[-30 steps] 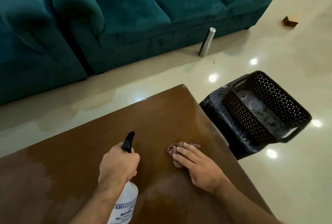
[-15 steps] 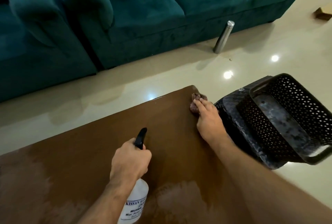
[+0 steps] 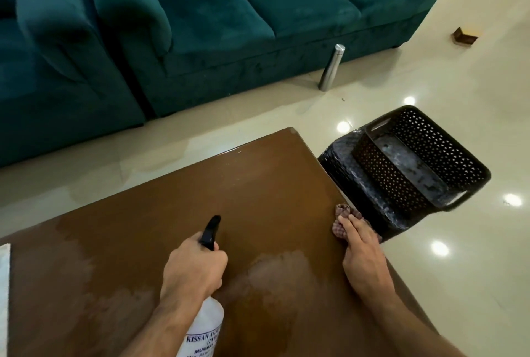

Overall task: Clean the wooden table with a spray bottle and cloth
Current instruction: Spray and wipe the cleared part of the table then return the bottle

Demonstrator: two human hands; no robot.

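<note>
Head camera view: a person's left hand (image 3: 192,266) grips the neck of a white spray bottle (image 3: 204,325), its black nozzle (image 3: 210,232) pointing away over the brown wooden table (image 3: 258,199). The right hand (image 3: 362,250), fingers straight, presses a checked cloth (image 3: 342,220) flat at the table's right edge. Damp patches show on the tabletop near both hands. Just beyond that edge a black perforated basket (image 3: 424,161) sits on the glossy cream floor (image 3: 459,93). A steel flask (image 3: 331,67) stands in front of a teal sofa (image 3: 252,18).
</note>
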